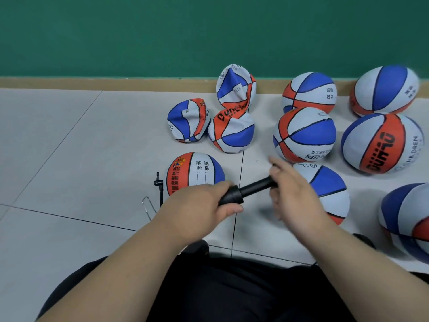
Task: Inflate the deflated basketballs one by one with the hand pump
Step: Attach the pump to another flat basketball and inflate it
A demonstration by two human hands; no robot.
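My left hand [204,203] grips the barrel of a black hand pump [246,190] that points up and to the right. At the pump's far end my right hand [294,194] is blurred, its fingers around the handle. Just beyond my left hand sits a round red, white and blue basketball [197,173]. Three crumpled deflated basketballs lie further back: one on the left [188,124], one in the middle [232,133], one leaning on the baseboard [235,87]. Another ball [329,189] lies under my right hand.
Several inflated balls crowd the right side, among them one [304,133] and a larger one [380,142]. A black hose piece [159,184] and a wire clip [148,205] lie on the tiled floor left of my left hand. A green wall stands behind.
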